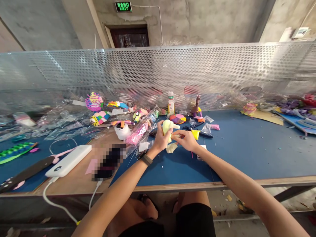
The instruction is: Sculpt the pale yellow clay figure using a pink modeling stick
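My left hand is wrapped round a pale yellow modelling-clay figure, which has a pointed part sticking out to the right. Close beside it, my right hand has thumb and fingers pinched together at the figure's lower right side; what lies between them is too small to make out. Just below the hands, a flat cream piece of clay rests on the blue mat. A bright yellow clay packet lies behind my right hand.
Finished clay figures, including a pink and yellow round one, stand along the perforated metal screen. A bottle is behind the hands. A white power bank and a phone lie at left, with cables over the table edge.
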`<state>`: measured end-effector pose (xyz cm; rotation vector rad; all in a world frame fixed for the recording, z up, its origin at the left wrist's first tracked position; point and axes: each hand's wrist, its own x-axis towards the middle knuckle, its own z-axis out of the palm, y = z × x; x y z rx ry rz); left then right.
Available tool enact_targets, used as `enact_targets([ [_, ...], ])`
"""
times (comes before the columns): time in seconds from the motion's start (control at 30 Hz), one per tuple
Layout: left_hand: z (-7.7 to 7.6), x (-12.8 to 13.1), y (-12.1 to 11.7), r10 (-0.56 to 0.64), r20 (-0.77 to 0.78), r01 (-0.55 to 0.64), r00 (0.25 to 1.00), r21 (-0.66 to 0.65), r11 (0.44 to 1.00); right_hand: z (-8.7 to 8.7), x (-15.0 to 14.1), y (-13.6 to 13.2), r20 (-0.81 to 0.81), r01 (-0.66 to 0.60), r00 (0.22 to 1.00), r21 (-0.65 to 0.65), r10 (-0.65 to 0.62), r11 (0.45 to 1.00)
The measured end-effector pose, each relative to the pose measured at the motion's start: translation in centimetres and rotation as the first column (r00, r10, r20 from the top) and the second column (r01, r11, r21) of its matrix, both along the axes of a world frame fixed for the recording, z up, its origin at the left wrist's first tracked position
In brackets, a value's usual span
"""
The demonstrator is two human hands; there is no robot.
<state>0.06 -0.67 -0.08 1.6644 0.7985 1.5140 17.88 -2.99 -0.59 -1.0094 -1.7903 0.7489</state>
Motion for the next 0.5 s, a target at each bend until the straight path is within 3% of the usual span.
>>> enact_targets([
  [0.23, 0.16, -0.10, -0.18, -0.013, -0.008, 0.013, 1.000, 0.003, 1.000, 0.36, 0.11, -0.02, -0.147, -0.098, 0.987, -0.208, 0.068, 0.973],
  [0.5, 0.25, -0.53, -0.70, -0.030, -0.126, 0.048, 0.992, 0.150, 0.987, 0.01, -0.01, 0.53, -0.158, -0.134, 0.984, -0.368, 0.080, 0.920],
])
